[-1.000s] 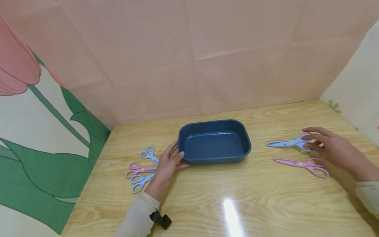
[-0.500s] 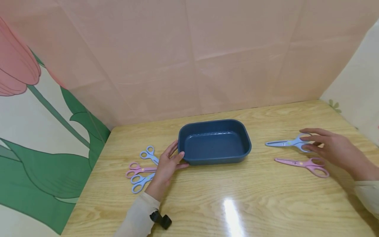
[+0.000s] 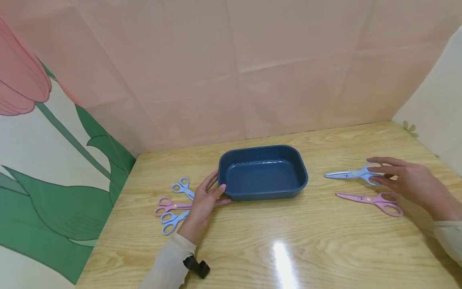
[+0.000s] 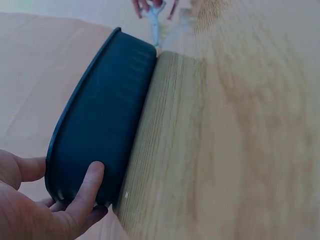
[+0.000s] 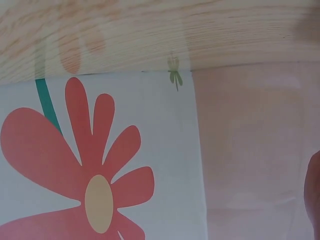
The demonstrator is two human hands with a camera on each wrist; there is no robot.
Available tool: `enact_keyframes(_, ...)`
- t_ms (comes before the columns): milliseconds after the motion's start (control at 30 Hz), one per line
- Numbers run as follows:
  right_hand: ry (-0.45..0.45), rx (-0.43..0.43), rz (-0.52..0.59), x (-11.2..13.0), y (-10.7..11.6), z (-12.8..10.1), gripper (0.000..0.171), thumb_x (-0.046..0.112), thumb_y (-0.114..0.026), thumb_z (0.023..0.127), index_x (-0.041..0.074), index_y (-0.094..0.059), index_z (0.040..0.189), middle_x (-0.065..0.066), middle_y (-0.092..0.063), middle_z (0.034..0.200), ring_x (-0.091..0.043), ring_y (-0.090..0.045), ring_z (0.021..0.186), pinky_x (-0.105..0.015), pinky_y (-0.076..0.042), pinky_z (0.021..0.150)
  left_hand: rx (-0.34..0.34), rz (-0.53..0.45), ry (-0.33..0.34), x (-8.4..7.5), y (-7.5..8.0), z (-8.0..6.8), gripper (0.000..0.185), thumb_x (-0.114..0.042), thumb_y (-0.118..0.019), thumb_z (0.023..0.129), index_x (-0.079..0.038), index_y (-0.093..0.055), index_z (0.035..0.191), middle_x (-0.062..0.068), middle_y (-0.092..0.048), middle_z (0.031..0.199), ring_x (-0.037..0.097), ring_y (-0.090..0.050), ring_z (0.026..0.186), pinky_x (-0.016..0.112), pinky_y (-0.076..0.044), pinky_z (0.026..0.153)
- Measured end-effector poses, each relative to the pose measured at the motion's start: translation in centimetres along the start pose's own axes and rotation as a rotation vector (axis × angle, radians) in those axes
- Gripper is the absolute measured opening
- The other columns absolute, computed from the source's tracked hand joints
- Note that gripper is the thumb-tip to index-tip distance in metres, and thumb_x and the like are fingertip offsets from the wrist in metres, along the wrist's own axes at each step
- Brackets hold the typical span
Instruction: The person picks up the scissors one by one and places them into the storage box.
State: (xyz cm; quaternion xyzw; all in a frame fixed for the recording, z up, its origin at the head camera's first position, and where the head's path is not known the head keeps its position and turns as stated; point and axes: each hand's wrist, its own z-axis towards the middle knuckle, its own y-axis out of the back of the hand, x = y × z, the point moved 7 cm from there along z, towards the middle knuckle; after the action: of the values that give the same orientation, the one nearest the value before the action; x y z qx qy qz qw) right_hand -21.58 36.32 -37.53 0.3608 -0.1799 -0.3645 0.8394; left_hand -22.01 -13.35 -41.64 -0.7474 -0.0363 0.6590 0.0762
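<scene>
In the head view a dark blue rectangular dish [image 3: 263,176] stands on the wooden table, open side up. My left hand [image 3: 203,200] grips its left end, thumb at the rim and fingers against the outer wall, as the left wrist view shows on the dish [image 4: 100,110]. At the right, my right hand [image 3: 413,182] pinches the handle loops of light blue scissors [image 3: 355,174], whose blades point left toward the dish. Just in front of them lie pink scissors [image 3: 371,199]. The right wrist view shows only a sliver of hand [image 5: 313,192].
Left of my left wrist lie blue scissors [image 3: 184,188], pink scissors [image 3: 172,206] and another blue pair [image 3: 172,220], blades partly hidden by the hand. A pink-covered wall [image 3: 231,80] rises behind the table [image 3: 245,249]. A flower-patterned wall [image 3: 47,160] borders the left side.
The blue scissors and my right hand have shifted very slightly leftward. My left hand and the dish keep their place; the head view has moved a touch.
</scene>
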Motion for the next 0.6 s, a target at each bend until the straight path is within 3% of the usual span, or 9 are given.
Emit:
enact_keyframes(300,-0.001,0.003,-0.032,0.01,0.08,-0.17,0.070,0.069,-0.040,0.094,0.012,-0.080,0.088,0.038,-0.041,0.138,0.020,-0.049,0.063,-0.011,-0.037,0.043,0.007,0.007,-0.008,-0.08,0.00,-0.03,0.060,-0.002,-0.061,0.097,-0.010,-0.039,0.152,0.014,-0.039,0.157,0.038,-0.056,0.127,0.042,-0.064,0.077)
enact_keyframes(600,0.039,-0.020,-0.060,0.26,0.35,0.05,0.071,0.066,-0.038,0.097,0.010,-0.079,0.089,0.030,-0.046,0.139,0.016,-0.048,0.059,-0.009,-0.035,0.042,0.004,0.006,-0.006,-0.11,0.08,-0.04,0.061,-0.002,-0.061,0.097,-0.013,-0.040,0.152,0.011,-0.040,0.158,0.038,-0.056,0.127,0.040,-0.064,0.076)
